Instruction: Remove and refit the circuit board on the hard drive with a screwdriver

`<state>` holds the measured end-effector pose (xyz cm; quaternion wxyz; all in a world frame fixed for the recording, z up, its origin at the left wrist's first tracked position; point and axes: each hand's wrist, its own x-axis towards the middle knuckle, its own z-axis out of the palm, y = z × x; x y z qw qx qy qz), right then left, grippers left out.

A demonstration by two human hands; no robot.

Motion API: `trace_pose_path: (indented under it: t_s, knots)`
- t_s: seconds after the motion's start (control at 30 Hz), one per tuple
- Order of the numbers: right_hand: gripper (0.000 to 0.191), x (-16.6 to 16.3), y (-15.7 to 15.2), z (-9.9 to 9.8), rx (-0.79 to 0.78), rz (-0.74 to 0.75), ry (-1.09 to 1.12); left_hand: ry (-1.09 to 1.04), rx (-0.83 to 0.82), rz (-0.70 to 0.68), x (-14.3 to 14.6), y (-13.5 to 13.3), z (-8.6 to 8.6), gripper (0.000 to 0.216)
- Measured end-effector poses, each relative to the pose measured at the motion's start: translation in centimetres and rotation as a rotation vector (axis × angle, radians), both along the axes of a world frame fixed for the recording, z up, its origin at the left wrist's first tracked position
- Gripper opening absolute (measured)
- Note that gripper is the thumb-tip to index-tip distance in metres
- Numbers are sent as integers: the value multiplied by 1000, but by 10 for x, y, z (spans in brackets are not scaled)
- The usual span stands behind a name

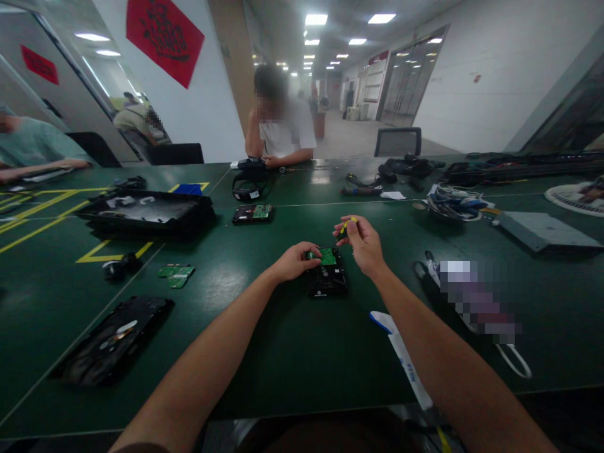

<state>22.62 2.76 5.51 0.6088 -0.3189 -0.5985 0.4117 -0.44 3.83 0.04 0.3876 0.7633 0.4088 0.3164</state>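
Observation:
A black hard drive (pixel 327 279) with a green circuit board (pixel 327 256) on top lies on the dark green table (pixel 283 340) in front of me. My left hand (pixel 296 260) is curled over the drive's left edge, fingers gripping the board's left side. My right hand (pixel 362 243) hovers just right of and above the drive, closed around a small black and yellow screwdriver (pixel 346 226).
Another hard drive (pixel 253 213) lies further back. A loose green board (pixel 176 274), a black tray (pixel 144 212) and a black panel (pixel 113 340) are at left. Cables (pixel 453 202), a grey box (pixel 542 231) and a lanyard (pixel 403 362) are at right. A person sits across the table.

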Motion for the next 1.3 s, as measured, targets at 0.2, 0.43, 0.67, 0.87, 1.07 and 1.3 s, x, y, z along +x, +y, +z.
trace_pose_path:
  t_s: [0.2, 0.43, 0.67, 0.87, 1.07, 1.3]
  knots:
    - [35, -1, 0, 0, -5, 4, 5, -7, 10, 0, 0, -2, 1, 21]
    - [36, 0, -1, 2, -7, 5, 4, -9, -1, 0, 0, -2, 2, 22]
    - [38, 0, -2, 2, -3, 2, -6, -5, -5, 2, -1, -1, 2, 22]
    - [43, 0, -2, 3, -18, -19, -10, -5, -3, 6, 0, -3, 3, 22]
    - [42, 0, -1, 2, -27, -27, 8, 7, 8, 0, -1, -1, 1, 23]
    - [46, 3, 2, -1, -35, -45, 9, 10, -12, 9, 0, -2, 2, 24]
